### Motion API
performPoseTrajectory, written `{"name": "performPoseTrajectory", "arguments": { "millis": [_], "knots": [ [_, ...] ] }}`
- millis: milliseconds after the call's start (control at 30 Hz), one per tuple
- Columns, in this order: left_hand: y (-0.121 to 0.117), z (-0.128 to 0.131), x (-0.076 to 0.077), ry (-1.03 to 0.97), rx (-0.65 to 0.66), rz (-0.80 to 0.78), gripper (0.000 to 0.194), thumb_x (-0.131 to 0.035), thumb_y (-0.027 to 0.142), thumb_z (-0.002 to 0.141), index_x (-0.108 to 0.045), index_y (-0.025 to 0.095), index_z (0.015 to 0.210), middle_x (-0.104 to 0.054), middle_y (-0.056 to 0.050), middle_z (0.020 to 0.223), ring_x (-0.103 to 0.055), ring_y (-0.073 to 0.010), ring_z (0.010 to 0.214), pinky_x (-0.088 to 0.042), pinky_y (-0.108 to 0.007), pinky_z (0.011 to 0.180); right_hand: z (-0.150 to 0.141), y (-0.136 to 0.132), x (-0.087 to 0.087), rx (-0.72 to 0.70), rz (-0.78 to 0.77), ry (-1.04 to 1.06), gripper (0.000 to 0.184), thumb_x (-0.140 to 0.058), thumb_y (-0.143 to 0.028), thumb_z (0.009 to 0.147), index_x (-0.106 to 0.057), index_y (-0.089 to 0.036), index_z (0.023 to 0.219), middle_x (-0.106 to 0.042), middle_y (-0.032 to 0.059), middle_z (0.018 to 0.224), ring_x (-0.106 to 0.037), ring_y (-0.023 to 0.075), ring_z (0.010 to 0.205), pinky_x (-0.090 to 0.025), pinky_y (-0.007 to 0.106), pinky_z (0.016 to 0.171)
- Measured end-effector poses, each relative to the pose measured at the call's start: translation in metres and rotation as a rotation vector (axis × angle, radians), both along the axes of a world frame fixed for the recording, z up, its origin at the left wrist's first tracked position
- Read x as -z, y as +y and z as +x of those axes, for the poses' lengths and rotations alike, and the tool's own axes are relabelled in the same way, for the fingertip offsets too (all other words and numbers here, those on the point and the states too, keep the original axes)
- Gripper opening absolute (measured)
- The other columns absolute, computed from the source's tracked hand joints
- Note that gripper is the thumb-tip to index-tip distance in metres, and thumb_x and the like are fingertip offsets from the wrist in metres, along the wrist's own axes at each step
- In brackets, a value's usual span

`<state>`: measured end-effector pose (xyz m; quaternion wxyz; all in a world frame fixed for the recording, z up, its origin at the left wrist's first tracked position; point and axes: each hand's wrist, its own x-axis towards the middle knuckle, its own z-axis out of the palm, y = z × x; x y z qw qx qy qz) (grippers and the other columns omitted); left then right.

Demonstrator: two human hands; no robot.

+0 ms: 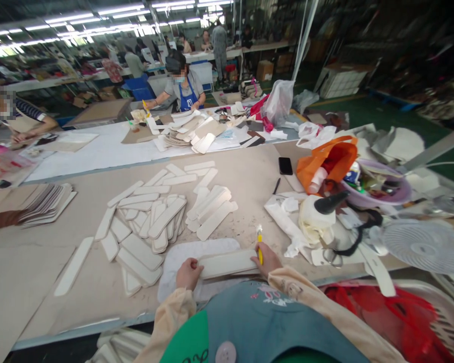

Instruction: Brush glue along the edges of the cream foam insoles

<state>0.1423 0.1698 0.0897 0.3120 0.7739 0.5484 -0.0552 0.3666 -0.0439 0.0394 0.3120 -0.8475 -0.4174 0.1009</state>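
Note:
A long pale strip with rounded ends (227, 263) lies level in front of me, above a white board (174, 254). My left hand (189, 275) pinches its left end between thumb and fingers. At the other end, my right hand (268, 258) grips a yellow-handled brush (260, 242) with a white tip pointing up, and its fingers also touch the strip. A loose heap of similar strips (136, 252) spreads over the table to the left. Beyond the board sits a smaller stack of pale strips (212, 209).
At the right are a white glue bottle with a black nozzle (318, 217), an orange bag (306, 169), a purple basin (397, 196) and a fan (427, 244). A phone (285, 166) lies farther back. Across the table, a co-worker (185, 88) handles pieces.

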Motion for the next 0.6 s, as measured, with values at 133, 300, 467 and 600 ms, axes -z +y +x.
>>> {"name": "performPoseTrajectory", "arguments": {
  "millis": [133,300,467,600],
  "knots": [
    [0.001,-0.001,0.002,-0.003,0.003,0.003,0.017,-0.060,0.031,0.075,-0.058,0.019,0.088,-0.065,-0.001,0.079,-0.062,-0.0176,0.075,-0.039,-0.025,0.064,0.003,-0.004,0.000,-0.047,0.014,-0.041,0.020,-0.053,-0.019,0.077,-0.049,-0.021,0.097,-0.060,0.0077,0.089,-0.060,0.0238,0.080,-0.049,0.035,0.069],
    [0.003,-0.002,0.006,0.002,0.017,0.002,0.017,-0.060,0.032,0.075,-0.056,0.020,0.087,-0.065,0.000,0.077,-0.062,-0.0173,0.073,-0.039,-0.026,0.064,0.000,-0.003,-0.006,-0.360,0.082,-0.068,0.015,-0.043,-0.019,0.086,-0.055,-0.023,0.093,-0.065,0.0063,0.092,-0.061,0.0198,0.089,-0.049,0.032,0.080],
    [0.005,-0.001,0.008,0.011,0.041,-0.007,0.016,-0.057,0.034,0.077,-0.054,0.020,0.084,-0.064,-0.001,0.076,-0.062,-0.0180,0.072,-0.039,-0.026,0.063,-0.008,0.009,-0.006,-0.622,0.115,-0.060,0.016,-0.044,-0.017,0.085,-0.058,-0.024,0.086,-0.068,0.0000,0.089,-0.063,0.0137,0.087,-0.041,0.034,0.098],
    [0.007,-0.001,0.010,0.013,0.050,-0.007,0.016,-0.057,0.035,0.077,-0.053,0.020,0.082,-0.064,-0.001,0.076,-0.061,-0.0182,0.072,-0.039,-0.027,0.064,-0.001,0.002,-0.002,-0.580,0.137,-0.060,0.018,-0.046,-0.014,0.079,-0.057,-0.023,0.090,-0.068,0.0023,0.089,-0.064,0.0150,0.085,-0.042,0.037,0.099]
  ]
}}
